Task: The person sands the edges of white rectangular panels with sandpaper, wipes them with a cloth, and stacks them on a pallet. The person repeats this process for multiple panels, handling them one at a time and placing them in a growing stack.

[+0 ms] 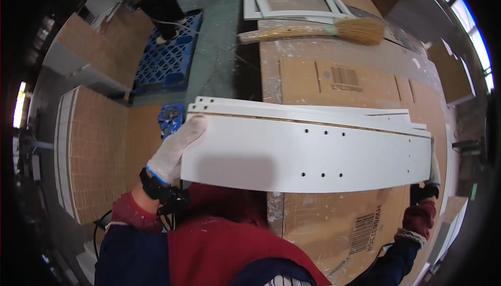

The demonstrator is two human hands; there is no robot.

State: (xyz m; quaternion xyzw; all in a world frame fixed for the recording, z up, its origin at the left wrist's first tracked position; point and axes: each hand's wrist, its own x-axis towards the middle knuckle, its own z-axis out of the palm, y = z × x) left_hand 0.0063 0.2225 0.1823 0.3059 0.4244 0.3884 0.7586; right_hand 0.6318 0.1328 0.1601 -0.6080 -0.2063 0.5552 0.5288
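I count the clock from the middle of the long white board [245, 145], twelve being straight ahead of the person. The board lies across the front of the body, partly over the worktop [270, 69]. It has little round dark holes and a thin brown line near its far edge. More white pieces [292, 109] peek out behind it at twelve.

The left hand [183, 147], in a white glove, grips the board's end at nine, thumb on top (its other fingers are hidden underneath). The right hand [435, 163] is against the end at three, but the board covers most of it, so I cannot tell whether it is gripping.

Flat brown cardboard [360, 79] is at twelve and one. Past it, at twelve, is a straw broom [329, 31], then white frames [263, 6]. A blue pallet [169, 51] is at ten, and a tall stack of panels [99, 155] is at nine.
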